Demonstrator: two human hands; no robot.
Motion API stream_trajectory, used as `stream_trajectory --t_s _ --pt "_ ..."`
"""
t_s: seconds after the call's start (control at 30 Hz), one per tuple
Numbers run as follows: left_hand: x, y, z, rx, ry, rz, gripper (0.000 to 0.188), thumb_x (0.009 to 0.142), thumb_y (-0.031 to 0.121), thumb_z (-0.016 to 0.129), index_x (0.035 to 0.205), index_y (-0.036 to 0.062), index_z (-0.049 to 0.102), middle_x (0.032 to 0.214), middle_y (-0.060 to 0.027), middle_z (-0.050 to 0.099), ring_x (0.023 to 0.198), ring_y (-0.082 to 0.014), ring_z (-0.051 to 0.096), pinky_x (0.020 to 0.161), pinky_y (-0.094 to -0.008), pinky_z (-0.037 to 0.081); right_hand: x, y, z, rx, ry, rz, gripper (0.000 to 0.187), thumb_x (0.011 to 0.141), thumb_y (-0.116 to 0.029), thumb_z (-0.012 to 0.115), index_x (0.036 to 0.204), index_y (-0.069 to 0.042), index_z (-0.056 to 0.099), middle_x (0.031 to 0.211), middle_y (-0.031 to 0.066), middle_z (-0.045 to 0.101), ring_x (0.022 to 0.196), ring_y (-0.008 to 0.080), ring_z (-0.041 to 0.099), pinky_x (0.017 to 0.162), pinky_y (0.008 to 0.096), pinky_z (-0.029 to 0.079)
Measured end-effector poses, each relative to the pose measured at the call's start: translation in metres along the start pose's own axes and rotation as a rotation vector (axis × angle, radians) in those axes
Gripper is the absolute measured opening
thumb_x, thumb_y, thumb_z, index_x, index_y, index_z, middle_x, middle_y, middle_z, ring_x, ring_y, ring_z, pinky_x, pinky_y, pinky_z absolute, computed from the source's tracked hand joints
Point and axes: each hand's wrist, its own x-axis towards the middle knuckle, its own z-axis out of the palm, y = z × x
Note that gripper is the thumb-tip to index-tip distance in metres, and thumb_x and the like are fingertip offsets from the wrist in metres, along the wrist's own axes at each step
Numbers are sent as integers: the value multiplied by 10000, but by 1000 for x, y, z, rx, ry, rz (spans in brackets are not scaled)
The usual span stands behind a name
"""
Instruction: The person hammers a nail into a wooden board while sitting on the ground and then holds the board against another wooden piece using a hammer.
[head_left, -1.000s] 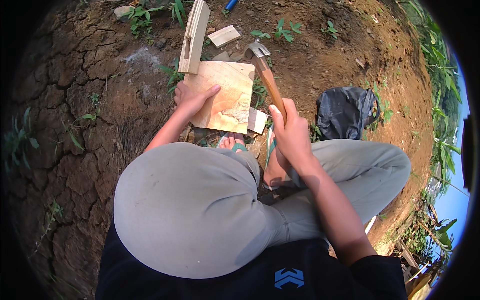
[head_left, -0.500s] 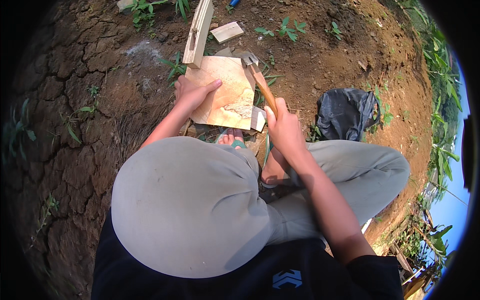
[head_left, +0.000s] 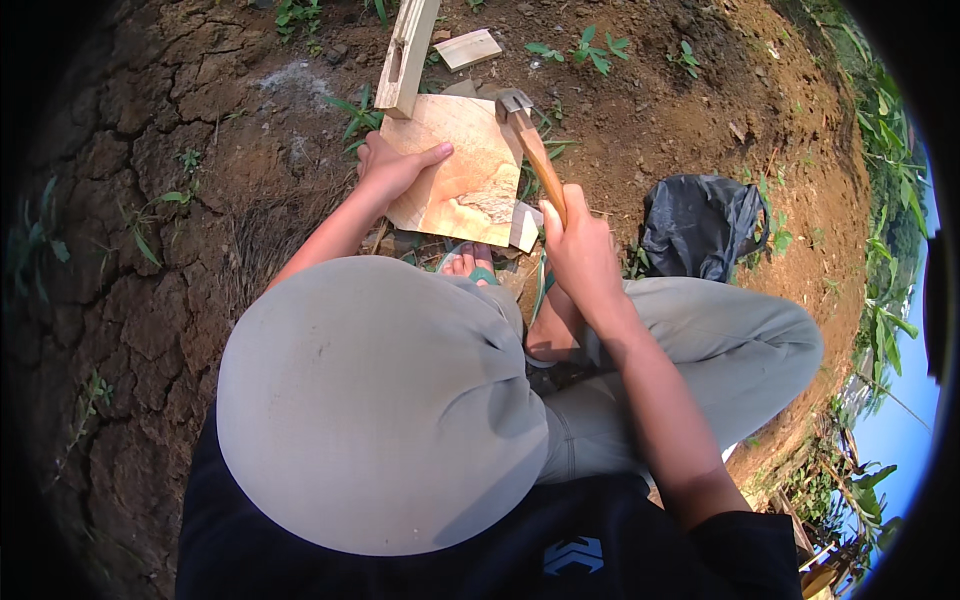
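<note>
My left hand [head_left: 393,170] grips the left edge of a flat wooden board [head_left: 455,160], thumb lying on its upper face and the other fingers mostly hidden beneath. In my closed right hand [head_left: 582,245] is a claw hammer [head_left: 541,165], held by its wooden handle. The hammer's metal head is at the board's far right corner; whether it touches the board I cannot tell. A thick wooden post [head_left: 406,65] with a slot cut in it meets the board's far left edge. Rough, split grain shows on the board's near right part.
A small wood offcut [head_left: 468,48] lies beyond the board, and another wood piece [head_left: 525,228] lies by its near right corner. To the right sits a black plastic bag [head_left: 700,228]. My sandalled feet [head_left: 468,262] are close under the board, on bare soil with small plants.
The view has shifted slightly, so the board and post appear higher and a little to the right. The hammer head has turned a little; both hands keep their holds.
</note>
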Motion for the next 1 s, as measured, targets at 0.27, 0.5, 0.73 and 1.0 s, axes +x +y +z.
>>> stream_trajectory --t_s 0.27,0.5,0.73,1.0 --pt "-3 4 -1 -1 -6 31 1217 632 623 908 1437 -101 351 1442 -286 415 1355 -406 492 1104 -473 447 -3 13 1 -2 9 23 217 1029 -255 597 1113 -87 490 709 289 645 724 522 653 570 608 471" --pt "9 -6 3 -121 0 52 1141 652 601 907 1410 -82 398 1423 -293 434 1348 -415 497 1113 -469 432 -1 3 2 87 30 24 242 1025 -287 603 1109 -87 494 714 295 647 723 530 651 585 622 471" --pt "10 -10 4 -125 -23 62 1071 670 573 909 1389 -77 452 1388 -256 526 1306 -379 550 1082 -464 459 -8 -2 5 172 108 41 260 1032 -312 583 1096 -70 513 724 307 646 749 525 655 625 639 478" --pt "9 -11 4 -198 76 145 1115 704 456 926 1491 -42 313 1465 -305 447 1330 -397 525 1097 -463 451 7 -4 -15 486 238 131 302 1011 -314 662 1006 -31 555 721 167 638 643 319 672 601 420 495"
